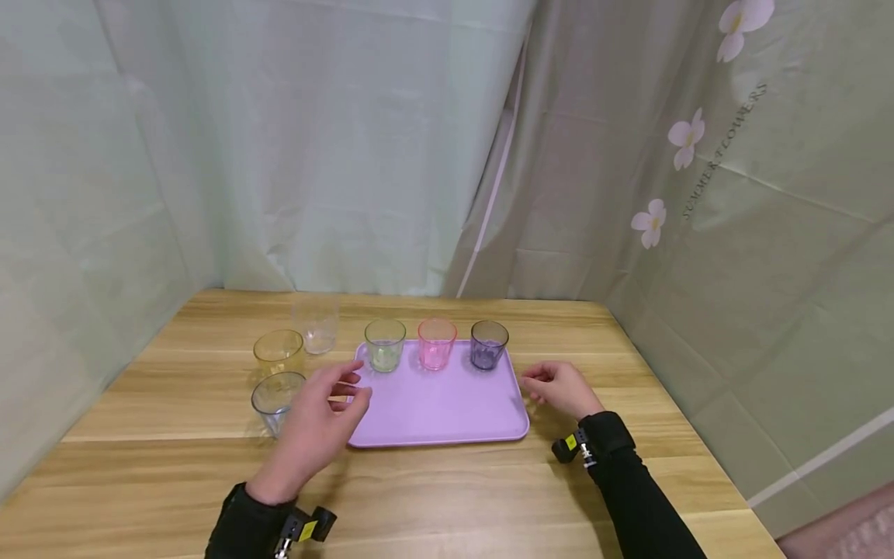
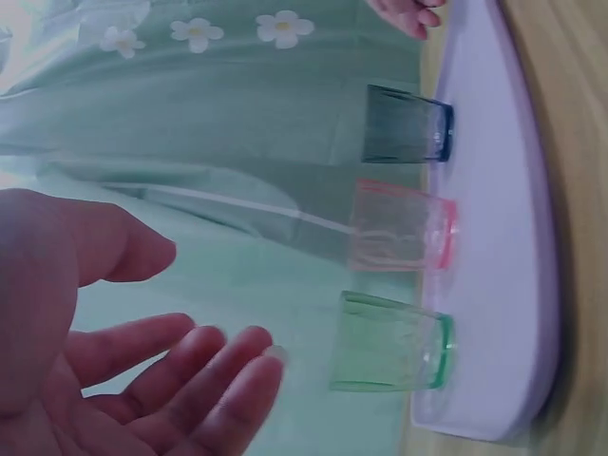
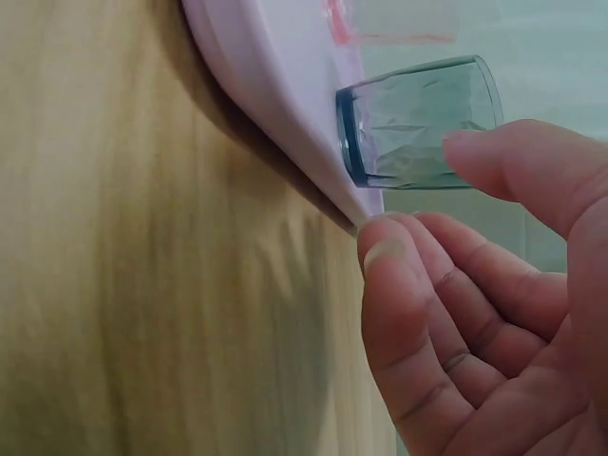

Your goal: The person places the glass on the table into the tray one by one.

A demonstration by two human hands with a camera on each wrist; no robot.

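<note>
Along the far side of a purple tray stand a green glass, a pink glass and a dark grey glass, all upright. My left hand hovers by the tray's left edge, thumb and fingers apart with nothing between them, as the left wrist view also shows. Just outside the tray's right edge is my right hand. Its fingers bend loosely and hold nothing in the right wrist view, close to the tray rim; whether they touch it I cannot tell.
Left of the tray stand a yellow glass, a clear glass and a bluish-grey glass, the last partly behind my left hand. The wooden table is bordered by a hanging curtain at the back and sides.
</note>
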